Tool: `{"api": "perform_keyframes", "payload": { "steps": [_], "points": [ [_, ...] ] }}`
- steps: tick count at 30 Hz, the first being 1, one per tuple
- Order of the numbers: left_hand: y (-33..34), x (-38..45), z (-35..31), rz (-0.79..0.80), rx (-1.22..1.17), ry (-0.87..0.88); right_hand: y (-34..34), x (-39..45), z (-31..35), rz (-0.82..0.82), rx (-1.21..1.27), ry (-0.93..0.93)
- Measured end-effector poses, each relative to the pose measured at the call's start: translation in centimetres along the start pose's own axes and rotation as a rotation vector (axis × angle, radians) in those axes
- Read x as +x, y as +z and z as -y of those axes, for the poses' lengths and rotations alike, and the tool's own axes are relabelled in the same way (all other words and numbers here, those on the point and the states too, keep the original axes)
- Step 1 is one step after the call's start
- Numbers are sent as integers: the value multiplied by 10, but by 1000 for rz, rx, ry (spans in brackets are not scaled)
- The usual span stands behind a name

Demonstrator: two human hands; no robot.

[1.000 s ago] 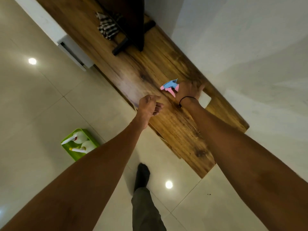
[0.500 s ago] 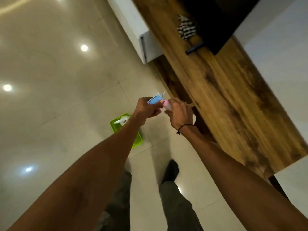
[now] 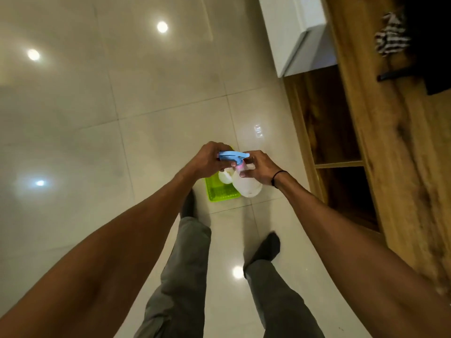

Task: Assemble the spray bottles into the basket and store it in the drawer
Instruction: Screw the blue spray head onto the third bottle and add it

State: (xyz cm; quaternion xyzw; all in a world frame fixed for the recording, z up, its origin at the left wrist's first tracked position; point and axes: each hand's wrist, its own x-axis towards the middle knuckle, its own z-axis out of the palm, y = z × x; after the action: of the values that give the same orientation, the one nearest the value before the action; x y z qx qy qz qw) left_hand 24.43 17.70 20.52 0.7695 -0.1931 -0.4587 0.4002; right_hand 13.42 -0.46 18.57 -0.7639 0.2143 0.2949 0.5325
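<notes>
I hold a white spray bottle (image 3: 247,187) in front of me, above the floor. My left hand (image 3: 206,158) grips its blue trigger head (image 3: 231,156). My right hand (image 3: 260,167) is closed around the bottle's neck, at the pink collar. Below my hands a green basket (image 3: 220,194) sits on the tiled floor. Another white bottle (image 3: 225,177) lies in it, partly hidden by my hands.
A long wooden cabinet (image 3: 400,167) runs along the right, with open shelves (image 3: 341,181) below its top. A white drawer (image 3: 296,37) stands pulled out at the top. A striped cloth (image 3: 391,40) and a dark stand (image 3: 429,45) rest on the cabinet. My legs are below.
I have turned away from the cabinet towards the basket. The blue-headed bottle came off the cabinet top in my right hand, and my left hand has joined it on the trigger head.
</notes>
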Motion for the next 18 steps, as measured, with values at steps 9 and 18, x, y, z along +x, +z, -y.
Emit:
{"api": "perform_keyframes", "payload": {
  "steps": [9,18],
  "points": [
    [-26,-35,70,-331,-404,-134,84,30,6,-311,-235,-16],
    [-51,-42,93,-396,-845,-306,66,34,-3,-360,-171,-288]
  ]
}}
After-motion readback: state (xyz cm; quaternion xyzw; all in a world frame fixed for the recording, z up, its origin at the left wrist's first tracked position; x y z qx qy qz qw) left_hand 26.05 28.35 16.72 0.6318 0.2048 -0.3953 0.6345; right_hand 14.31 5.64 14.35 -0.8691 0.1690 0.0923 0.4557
